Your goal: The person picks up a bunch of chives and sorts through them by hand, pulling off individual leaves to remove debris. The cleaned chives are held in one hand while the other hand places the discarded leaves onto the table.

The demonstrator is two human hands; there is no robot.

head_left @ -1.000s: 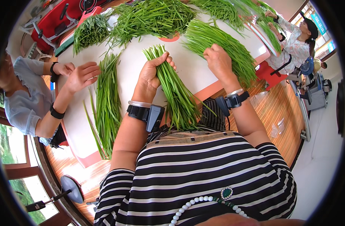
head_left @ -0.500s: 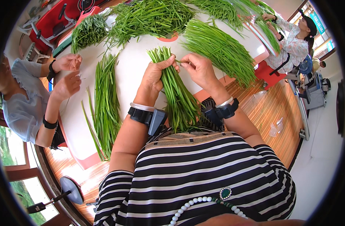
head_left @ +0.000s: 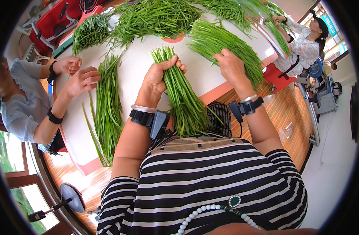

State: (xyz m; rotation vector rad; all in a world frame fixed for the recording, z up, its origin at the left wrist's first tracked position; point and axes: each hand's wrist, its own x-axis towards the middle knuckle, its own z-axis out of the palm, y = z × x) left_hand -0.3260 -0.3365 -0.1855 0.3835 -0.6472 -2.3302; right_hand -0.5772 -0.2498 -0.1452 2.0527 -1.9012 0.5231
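Observation:
My left hand (head_left: 158, 75) is wrapped round a thick bundle of chives (head_left: 179, 94), pale cut ends up and green tips hanging toward my lap. My right hand (head_left: 231, 67) is at the near edge of a large pile of chives (head_left: 226, 43) on the right. Its thumb and fingers are pinched together; what they hold, if anything, is too small to make out. To the left of my bundle, a long bunch of chives (head_left: 109, 109) lies on the white table (head_left: 138, 53).
A co-worker's hands (head_left: 83, 80) hover over the table's left side. More loose greens (head_left: 156, 17) and a darker green heap (head_left: 91, 35) lie at the back. Another person (head_left: 303, 51) handles greens at the far right. The table's edge (head_left: 214, 93) runs close to my right arm.
My right hand has moved from beside the bundle's upper stalks rightward to the large pile. My left hand keeps its hold. The co-worker's nearer hand has moved toward the long bunch.

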